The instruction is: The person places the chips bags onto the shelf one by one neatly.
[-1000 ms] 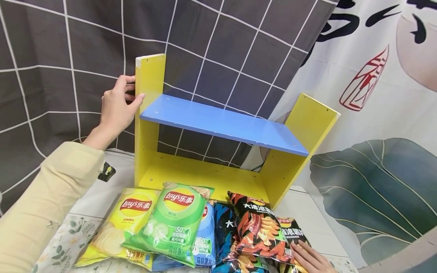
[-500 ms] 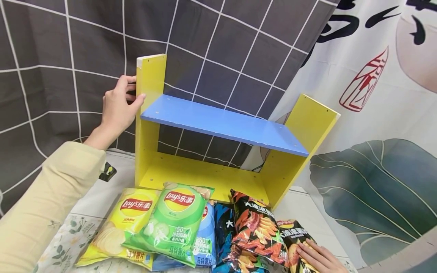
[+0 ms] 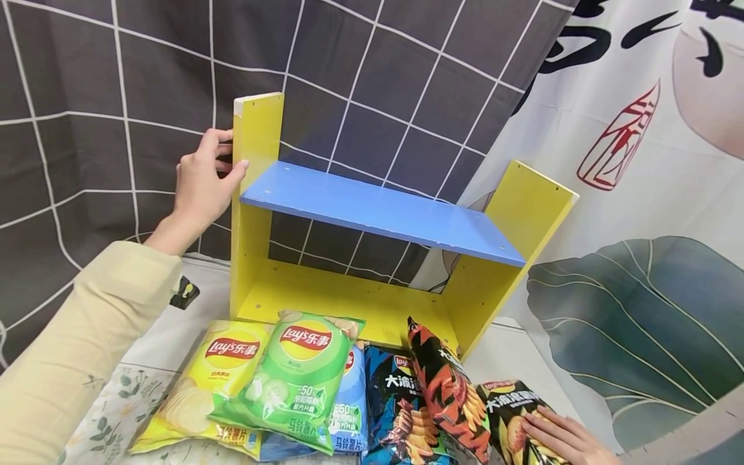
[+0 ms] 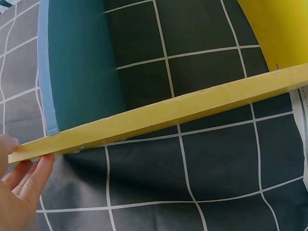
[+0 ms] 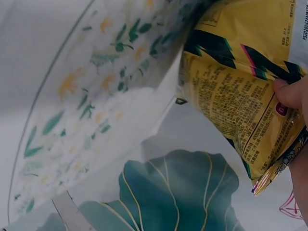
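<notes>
In the head view, the left hand (image 3: 203, 177) grips the far-left upright of the yellow-and-blue shelf (image 3: 378, 206), thumb in front and fingers round the outer side; the right hand (image 3: 566, 439), at the near right, holds the black potato bag (image 3: 507, 408) with its fingers laid across the printed front; the left hand would do best to steady the upright lightly, while the right lifts the bag clear of the red-and-black bag (image 3: 453, 400) just left of it, so that neither drags; the held bag has a black top, a red-and-yellow logo and a potato picture; further left lie the blue-and-black bag (image 3: 407, 426), the light blue bag (image 3: 349, 420), the green bag (image 3: 296, 387) and the yellow bag (image 3: 203, 381), near side of the shelf.

In the left wrist view, thumb and fingers close narrowly on the board's edge; an even pinch there should suffice.

In the right wrist view, the thumb presses the bag's back; a firm but gentle hold should spare the chips; that back is glossy gold with dark zigzag bands, small print and a crimped end; whether it clears the flowered cloth (image 5: 103, 82) is hard to tell.
</notes>
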{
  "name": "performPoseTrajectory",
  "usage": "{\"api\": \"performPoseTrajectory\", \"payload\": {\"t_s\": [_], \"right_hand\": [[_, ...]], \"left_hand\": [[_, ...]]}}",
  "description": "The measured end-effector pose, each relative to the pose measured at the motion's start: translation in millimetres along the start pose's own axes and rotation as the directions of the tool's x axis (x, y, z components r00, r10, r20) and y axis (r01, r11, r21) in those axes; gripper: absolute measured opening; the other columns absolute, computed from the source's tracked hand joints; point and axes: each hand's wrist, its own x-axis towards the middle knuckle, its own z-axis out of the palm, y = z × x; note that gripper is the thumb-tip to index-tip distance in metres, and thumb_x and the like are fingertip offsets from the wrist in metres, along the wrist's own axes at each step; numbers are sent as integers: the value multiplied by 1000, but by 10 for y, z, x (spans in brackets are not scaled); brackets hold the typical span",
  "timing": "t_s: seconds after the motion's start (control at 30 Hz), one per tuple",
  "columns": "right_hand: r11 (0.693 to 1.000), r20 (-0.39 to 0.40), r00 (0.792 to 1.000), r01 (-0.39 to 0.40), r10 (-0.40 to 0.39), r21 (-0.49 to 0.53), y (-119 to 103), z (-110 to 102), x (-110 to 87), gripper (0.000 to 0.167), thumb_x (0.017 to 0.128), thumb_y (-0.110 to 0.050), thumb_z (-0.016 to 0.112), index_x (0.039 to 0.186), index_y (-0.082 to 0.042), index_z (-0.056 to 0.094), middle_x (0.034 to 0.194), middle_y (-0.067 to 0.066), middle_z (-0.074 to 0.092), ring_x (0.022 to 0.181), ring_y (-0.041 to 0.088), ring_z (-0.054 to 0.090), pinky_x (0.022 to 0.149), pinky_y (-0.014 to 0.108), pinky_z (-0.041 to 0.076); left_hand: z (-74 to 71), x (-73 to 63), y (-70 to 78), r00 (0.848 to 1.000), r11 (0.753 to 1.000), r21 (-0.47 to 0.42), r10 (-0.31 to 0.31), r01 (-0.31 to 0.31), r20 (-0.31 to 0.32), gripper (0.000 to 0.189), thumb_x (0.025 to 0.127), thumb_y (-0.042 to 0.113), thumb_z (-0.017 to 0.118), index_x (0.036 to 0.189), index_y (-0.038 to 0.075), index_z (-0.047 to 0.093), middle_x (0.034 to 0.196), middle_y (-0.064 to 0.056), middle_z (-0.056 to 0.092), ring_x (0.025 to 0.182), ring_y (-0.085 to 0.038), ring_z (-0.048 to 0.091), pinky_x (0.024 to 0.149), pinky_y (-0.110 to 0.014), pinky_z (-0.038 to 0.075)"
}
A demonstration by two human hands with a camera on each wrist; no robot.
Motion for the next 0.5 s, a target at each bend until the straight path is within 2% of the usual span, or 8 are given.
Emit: {"api": "performPoseTrajectory", "payload": {"t_s": [0.23, 0.37, 0.5], "right_hand": [[997, 52, 995, -81, 80, 13, 21, -137, -43, 83, 62, -37, 82, 138, -23, 51, 154, -28, 23, 142, -10, 13, 111, 2, 1], [993, 49, 993, -111, 109, 28, 46, -194, -83, 84, 53, -32, 86, 131, -23, 57, 147, -29, 36, 139, -13, 18, 109, 0, 4], [991, 37, 992, -123, 121, 48, 77, -235, -109, 83, 50, -30, 87, 129, -23, 59, 138, -26, 49, 137, -14, 22, 107, -1, 7]], "left_hand": [[10, -6, 1, 1000, 1000, -1, 8, -8, -6, 44, 93, 17, 60, 133, 6, 48, 129, -19, 62, 100, -40, 65, 92, -52, 51], [14, -6, -1, 1000, 1000, 1, 9, -9, -7, 44, 93, 17, 60, 133, 6, 48, 129, -19, 62, 100, -40, 65, 92, -52, 51], [19, -2, -7, 1000, 1000, 7, 13, -13, -11, 44, 93, 18, 60, 134, 6, 48, 129, -18, 62, 100, -40, 66, 92, -52, 51]]}}
